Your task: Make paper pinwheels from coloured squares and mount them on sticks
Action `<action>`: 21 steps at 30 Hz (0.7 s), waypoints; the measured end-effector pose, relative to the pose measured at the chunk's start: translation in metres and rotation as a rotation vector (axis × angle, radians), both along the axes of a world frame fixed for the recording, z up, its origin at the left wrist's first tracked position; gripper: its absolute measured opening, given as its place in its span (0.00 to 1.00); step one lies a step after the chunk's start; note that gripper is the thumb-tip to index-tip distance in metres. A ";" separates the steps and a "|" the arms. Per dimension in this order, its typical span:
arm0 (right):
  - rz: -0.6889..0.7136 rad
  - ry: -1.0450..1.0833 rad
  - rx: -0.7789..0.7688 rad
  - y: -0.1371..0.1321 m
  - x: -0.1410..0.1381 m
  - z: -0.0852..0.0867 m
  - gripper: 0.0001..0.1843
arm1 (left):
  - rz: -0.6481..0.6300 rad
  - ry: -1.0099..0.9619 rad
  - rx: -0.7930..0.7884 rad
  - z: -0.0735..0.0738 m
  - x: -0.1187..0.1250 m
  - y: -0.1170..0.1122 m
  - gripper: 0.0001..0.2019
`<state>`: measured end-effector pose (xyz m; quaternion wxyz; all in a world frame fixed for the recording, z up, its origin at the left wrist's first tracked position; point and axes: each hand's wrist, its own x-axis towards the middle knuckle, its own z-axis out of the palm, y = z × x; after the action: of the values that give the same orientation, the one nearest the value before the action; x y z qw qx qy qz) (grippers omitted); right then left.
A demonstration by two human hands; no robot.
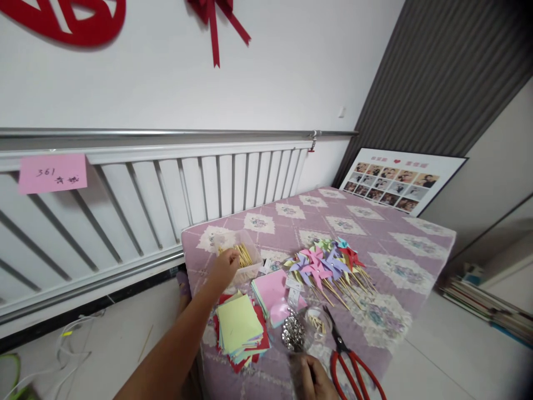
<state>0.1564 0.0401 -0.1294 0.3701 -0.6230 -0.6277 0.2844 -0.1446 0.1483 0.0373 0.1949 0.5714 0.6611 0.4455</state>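
Note:
My left hand (227,266) reaches into a clear plastic box (252,271) of thin wooden sticks (245,254), its fingers pinched together on a stick. At the bottom, my right hand (314,379) is curled closed beside a dark blurred patch; what it holds, if anything, I cannot make out. Just above it lie a heap of small silvery metal pieces (293,331) and a round clear container with short pale pieces (317,323). Red-handled scissors (342,349) rest to its right. Between the hands is a stack of coloured paper squares (239,323), yellow on top.
Finished paper pinwheels (322,264) on sticks lie piled mid-table. Pink paper squares (272,291) sit beside small white cards (293,290). A patterned cloth (345,225) covers the table. A white radiator (241,183) runs along the wall; a photo board (395,176) leans at the far end.

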 end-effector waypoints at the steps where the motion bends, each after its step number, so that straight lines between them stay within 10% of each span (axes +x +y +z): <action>1: -0.001 -0.003 0.000 0.000 -0.001 0.001 0.23 | -0.007 0.017 -0.013 -0.001 -0.002 0.009 0.07; 5: -0.034 -0.019 0.010 0.000 -0.003 0.003 0.23 | -0.060 0.070 -0.036 -0.006 0.010 0.013 0.09; 10: -0.039 -0.034 0.025 -0.002 -0.007 0.009 0.22 | -0.229 0.175 -0.077 -0.027 0.034 -0.040 0.08; 21: 0.005 -0.059 0.034 -0.005 -0.012 0.014 0.21 | -0.174 0.441 -0.255 -0.094 0.031 -0.122 0.14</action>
<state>0.1442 0.0356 -0.1155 0.3609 -0.6232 -0.6448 0.2561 -0.1137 0.0260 -0.0564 0.1542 0.6800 0.6868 0.2051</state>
